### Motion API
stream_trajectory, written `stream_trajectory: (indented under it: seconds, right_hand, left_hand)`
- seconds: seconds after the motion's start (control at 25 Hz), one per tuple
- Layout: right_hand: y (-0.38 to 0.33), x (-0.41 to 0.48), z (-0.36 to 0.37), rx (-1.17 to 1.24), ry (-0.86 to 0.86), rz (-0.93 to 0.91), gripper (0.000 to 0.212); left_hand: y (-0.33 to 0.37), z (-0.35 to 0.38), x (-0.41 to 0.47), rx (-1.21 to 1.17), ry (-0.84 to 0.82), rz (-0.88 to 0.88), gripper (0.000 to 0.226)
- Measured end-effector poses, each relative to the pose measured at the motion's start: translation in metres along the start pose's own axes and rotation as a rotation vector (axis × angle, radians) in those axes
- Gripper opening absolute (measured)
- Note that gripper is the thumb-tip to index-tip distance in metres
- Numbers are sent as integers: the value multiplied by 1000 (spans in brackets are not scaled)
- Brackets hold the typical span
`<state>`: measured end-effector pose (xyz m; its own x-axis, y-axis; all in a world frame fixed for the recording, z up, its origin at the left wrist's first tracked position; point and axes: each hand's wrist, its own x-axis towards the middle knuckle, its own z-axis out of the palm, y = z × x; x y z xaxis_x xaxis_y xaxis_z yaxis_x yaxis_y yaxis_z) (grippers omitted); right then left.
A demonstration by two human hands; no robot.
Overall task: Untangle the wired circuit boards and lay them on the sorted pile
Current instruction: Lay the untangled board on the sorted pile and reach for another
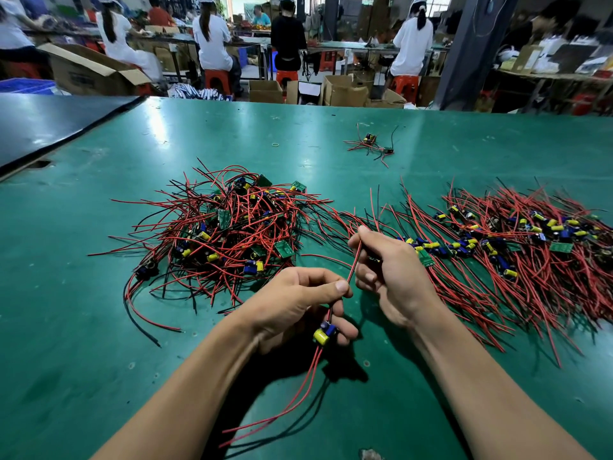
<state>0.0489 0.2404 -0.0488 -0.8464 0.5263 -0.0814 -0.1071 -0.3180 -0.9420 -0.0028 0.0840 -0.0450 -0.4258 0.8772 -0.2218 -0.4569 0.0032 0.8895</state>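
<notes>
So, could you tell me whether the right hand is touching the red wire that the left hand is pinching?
Touching: the head view shows the right hand closed around the red wire above the left hand.

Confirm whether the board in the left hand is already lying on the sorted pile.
No: the board hangs below the left hand, above the table, well short of the sorted pile.

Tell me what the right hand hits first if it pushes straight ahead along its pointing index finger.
Probably the loose red wire ends at the left edge of the sorted pile, just beyond the right hand; depth is uncertain.

One head-worn wide-angle view looks forward and down, close over the green table (99, 293).
</notes>
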Motion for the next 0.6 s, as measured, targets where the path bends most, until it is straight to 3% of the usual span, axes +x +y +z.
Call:
stream_trajectory:
  seconds: [0.16, 0.36, 0.6]
  right_hand:
    - [3, -1, -1, -58, -4, -21, 31]
    - [12, -12, 4, -345, -225, -31, 22]
    - [4, -7, -8, -451, 6, -160, 19]
  left_hand:
    - [-4, 2, 3, -9, 69, 20, 11]
    - [-4, -2, 9, -32, 255, 136, 12]
    - [-4, -2, 3, 25, 98, 48, 13]
